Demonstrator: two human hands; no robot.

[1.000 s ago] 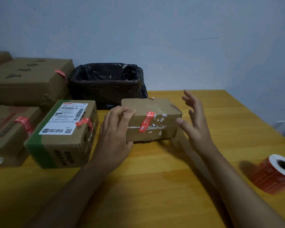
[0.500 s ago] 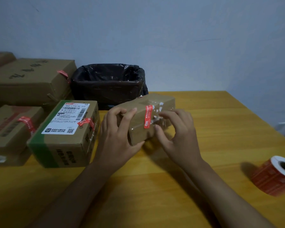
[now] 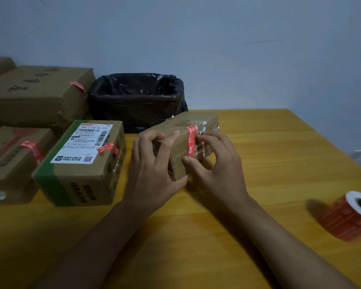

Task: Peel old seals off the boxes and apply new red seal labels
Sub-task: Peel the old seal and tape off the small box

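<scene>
I am looking down at a yellow wooden table (image 3: 258, 142) that is carrying everything here. At about twelve o'clock a bin lined with a black bag (image 3: 137, 97) is sitting against the wall, and toward nine and ten o'clock several cardboard boxes are lying, among them a green-taped box (image 3: 81, 165) with a white shipping label. At three o'clock a roll of red labels (image 3: 349, 216) is lying on its side, while a small taped box (image 3: 188, 140) is sitting tilted near the middle.

held box (image 3: 181, 130): matt brown cardboard under glossy clear tape
red seal (image 3: 191, 140): smooth paper label
table (image 3: 279, 155): smooth yellow wood grain, slight sheen
bin liner (image 3: 133, 97), 12 o'clock: crinkled glossy black plastic
label roll (image 3: 348, 217), 4 o'clock: red paper, white core
</scene>
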